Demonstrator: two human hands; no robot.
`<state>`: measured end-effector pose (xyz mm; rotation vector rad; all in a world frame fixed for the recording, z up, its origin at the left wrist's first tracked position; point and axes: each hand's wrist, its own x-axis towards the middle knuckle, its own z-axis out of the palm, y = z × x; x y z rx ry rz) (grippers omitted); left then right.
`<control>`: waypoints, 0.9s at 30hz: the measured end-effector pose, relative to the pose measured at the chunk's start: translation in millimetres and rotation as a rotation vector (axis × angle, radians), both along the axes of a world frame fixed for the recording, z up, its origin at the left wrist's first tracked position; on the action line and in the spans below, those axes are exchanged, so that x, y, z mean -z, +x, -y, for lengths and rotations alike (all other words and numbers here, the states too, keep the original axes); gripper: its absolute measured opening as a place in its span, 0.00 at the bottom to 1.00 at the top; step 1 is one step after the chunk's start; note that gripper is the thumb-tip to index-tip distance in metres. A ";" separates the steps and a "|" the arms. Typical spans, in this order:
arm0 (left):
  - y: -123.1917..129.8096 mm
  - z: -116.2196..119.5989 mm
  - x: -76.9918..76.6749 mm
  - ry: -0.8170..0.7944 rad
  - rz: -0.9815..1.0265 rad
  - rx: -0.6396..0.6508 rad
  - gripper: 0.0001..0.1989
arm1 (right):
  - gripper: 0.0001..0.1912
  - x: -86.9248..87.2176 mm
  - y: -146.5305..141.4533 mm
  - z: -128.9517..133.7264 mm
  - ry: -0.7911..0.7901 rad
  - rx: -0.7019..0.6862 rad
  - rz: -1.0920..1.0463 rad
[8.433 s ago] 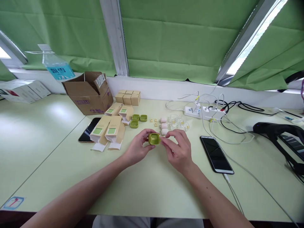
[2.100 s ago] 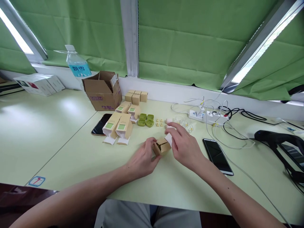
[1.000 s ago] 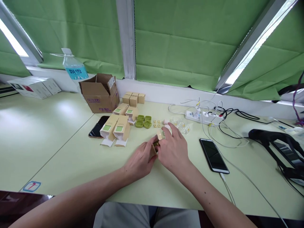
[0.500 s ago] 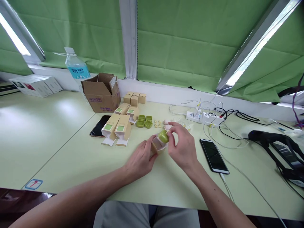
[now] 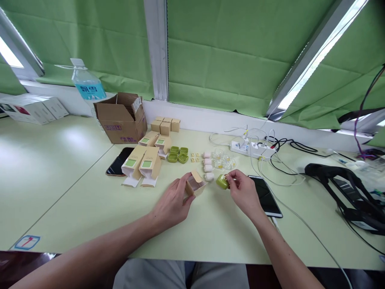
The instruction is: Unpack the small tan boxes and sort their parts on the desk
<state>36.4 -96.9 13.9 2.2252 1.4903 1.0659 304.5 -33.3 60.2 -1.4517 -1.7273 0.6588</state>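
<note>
My left hand (image 5: 173, 199) is closed around a small open cardboard box (image 5: 195, 185), its mouth tilted up and to the right. Pinched between the fingertips of my right hand (image 5: 244, 192) is a small glossy green case (image 5: 221, 182), held apart from the box. Beyond the two hands runs a column of small pale pink and white pieces (image 5: 207, 161), with a group of clear round pieces (image 5: 224, 159) beside it. Several open green cases (image 5: 178, 155) and tiny yellow pieces (image 5: 195, 157) lie left of that column.
Opened kraft boxes (image 5: 150, 163) lie at left, near a dark phone (image 5: 119, 162). Behind stand smaller boxes (image 5: 165, 127), a brown carton (image 5: 120, 124) and a water bottle (image 5: 88, 86). To the right are another phone (image 5: 266, 196), a power strip (image 5: 252, 149) with cables and a black headset (image 5: 343, 196).
My right hand has drawn the green case out of the box mouth and away to the right. The left hand still holds the box. The view has shifted slightly.
</note>
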 end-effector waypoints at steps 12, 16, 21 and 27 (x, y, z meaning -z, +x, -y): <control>-9.2 6.3 -34.7 0.183 -0.262 -0.019 0.20 | 0.24 1.7 -14.7 9.1 -0.440 -0.059 -0.919; -14.4 0.5 -49.1 0.178 -0.413 0.052 0.25 | 0.22 1.5 -21.5 12.0 -0.578 -0.096 -0.941; -15.8 -17.5 -61.6 0.111 -0.537 0.158 0.27 | 0.22 -3.4 -27.3 19.8 -0.651 -0.301 -0.865; -16.3 -28.7 -65.9 0.117 -0.490 0.236 0.26 | 0.35 -2.2 -36.8 32.2 -0.476 -0.324 -0.357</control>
